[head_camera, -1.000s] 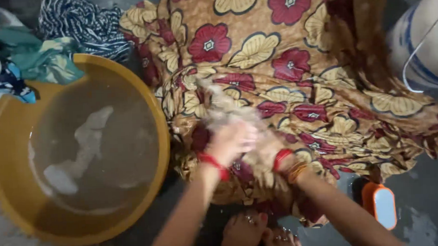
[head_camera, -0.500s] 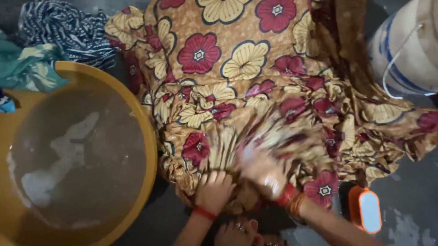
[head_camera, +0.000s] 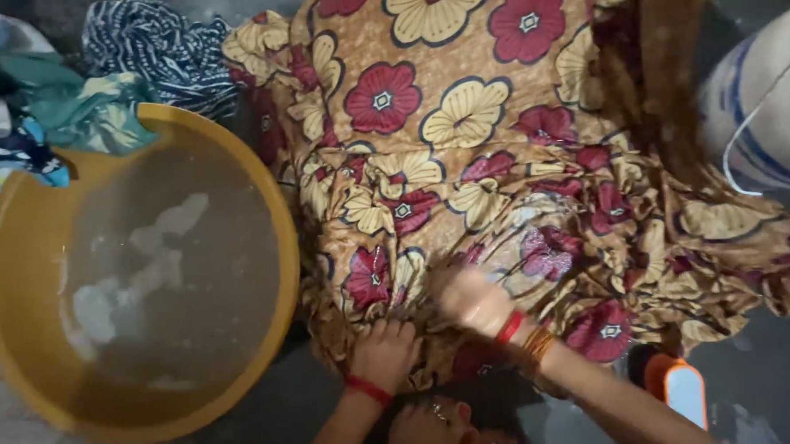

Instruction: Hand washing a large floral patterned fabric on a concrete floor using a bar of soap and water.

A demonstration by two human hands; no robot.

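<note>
A round yellow basin (head_camera: 11, 265) sits on the floor at the left of the view, holding cloudy grey water (head_camera: 176, 285) with pale patches of foam floating on it; nothing else shows inside it. At the right edge stands a white bucket (head_camera: 763, 117) with blue stripes and a thin wire handle, and what it holds cannot be seen. Between the two lies the floral cloth (head_camera: 462, 121), a large wet piece in mustard brown printed with red and cream flowers. It is spread flat on the dark floor just beside the basin's right rim, its long axis running from the top of the view down toward the person, smooth at the far end and bunched into folds at the near end. The left hand (head_camera: 385, 354), with a red band at the wrist, is closed in a fist on the cloth's near edge, fingers curled into a bunched fold. The right hand (head_camera: 477, 300), wearing red and orange bangles, lies on top of the crumpled folds just beside the left; it is blurred, so whether its fingers pinch the fabric or only press on it cannot be told. A pile of other clothes (head_camera: 96, 93), striped and teal, lies behind the basin at top left. A small orange and white object (head_camera: 682, 391) rests on the floor near the right forearm.
</note>
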